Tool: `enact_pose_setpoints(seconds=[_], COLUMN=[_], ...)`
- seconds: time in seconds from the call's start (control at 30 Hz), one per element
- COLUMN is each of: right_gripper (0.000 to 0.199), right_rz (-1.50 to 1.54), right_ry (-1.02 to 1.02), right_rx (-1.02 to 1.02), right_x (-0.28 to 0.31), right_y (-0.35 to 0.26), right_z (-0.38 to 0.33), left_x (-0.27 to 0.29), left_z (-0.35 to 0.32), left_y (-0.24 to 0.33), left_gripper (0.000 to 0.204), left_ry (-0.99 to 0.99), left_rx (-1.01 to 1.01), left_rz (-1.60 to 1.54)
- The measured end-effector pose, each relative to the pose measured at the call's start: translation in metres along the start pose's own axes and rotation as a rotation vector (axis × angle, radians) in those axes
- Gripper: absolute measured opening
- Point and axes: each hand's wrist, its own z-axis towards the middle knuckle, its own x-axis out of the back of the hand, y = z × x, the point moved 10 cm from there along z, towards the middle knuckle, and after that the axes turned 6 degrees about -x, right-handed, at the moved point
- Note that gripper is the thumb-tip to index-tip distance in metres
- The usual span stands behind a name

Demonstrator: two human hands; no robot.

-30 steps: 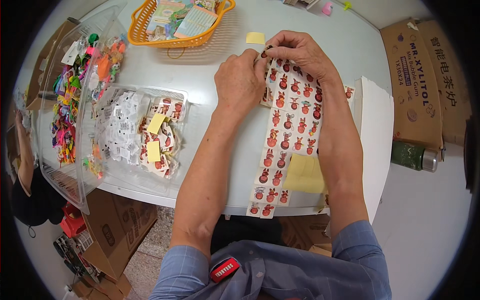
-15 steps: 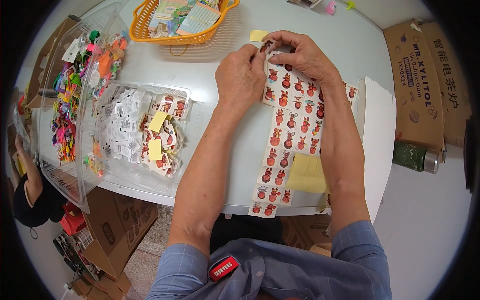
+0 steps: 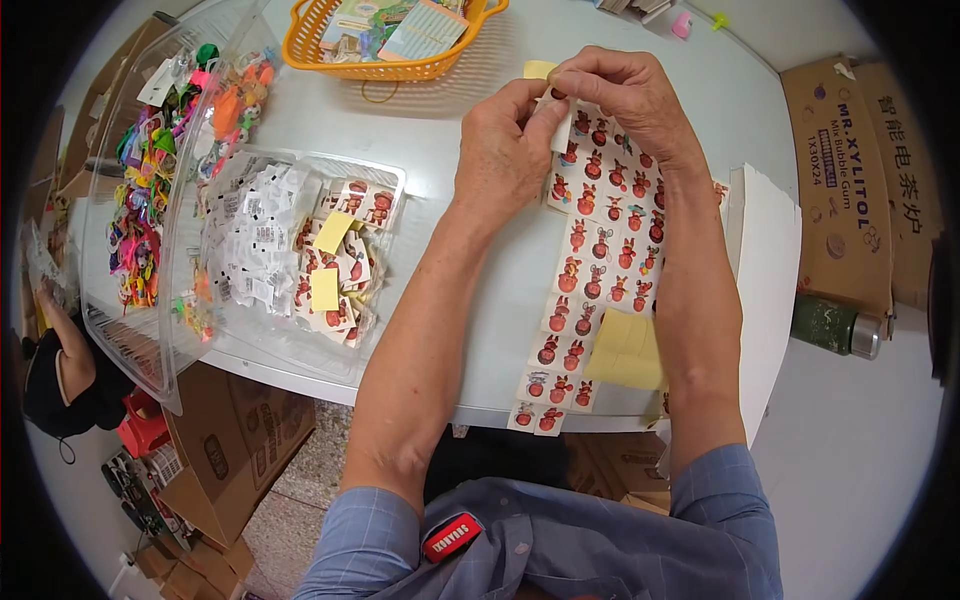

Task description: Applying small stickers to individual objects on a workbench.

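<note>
Sheets of small red cartoon stickers lie overlapped in a long strip on the table under my right forearm. At their far end, my left hand pinches the edge of a sticker piece between thumb and fingers. My right hand meets it there, its fingertips closed on the same piece. Just beyond the fingertips a yellow paper slip shows in part. A pad of yellow slips rests on the strip beside my right forearm. The fingers hide part of the held piece.
To the left stands a clear tray of white packets and cut stickers. Beyond it is a clear bin of colourful small toys. An orange basket sits at the back. A green bottle and cartons are at the right.
The view has shifted slightly, so things appear a little further right. Both hands stay together at the strip's far end, and the fingertips have moved slightly on the sticker piece.
</note>
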Motion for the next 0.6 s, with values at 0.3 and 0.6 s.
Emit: enact_pose_setpoints(seconds=[0.3,0.6], right_gripper=[0.019,0.019], right_rz=[0.721,0.136], right_ry=[0.373,-0.079], right_rx=[0.163,0.279], right_x=[0.046,-0.136], right_y=[-0.001,-0.136], right_z=[0.025,0.001], left_x=[0.03,0.184], left_z=[-0.034,-0.11], left_y=[0.023,0.159], left_gripper=[0.019,0.006], left_ry=[0.269,0.369], left_rx=[0.165,-0.219], left_rz=[-0.313,0.172])
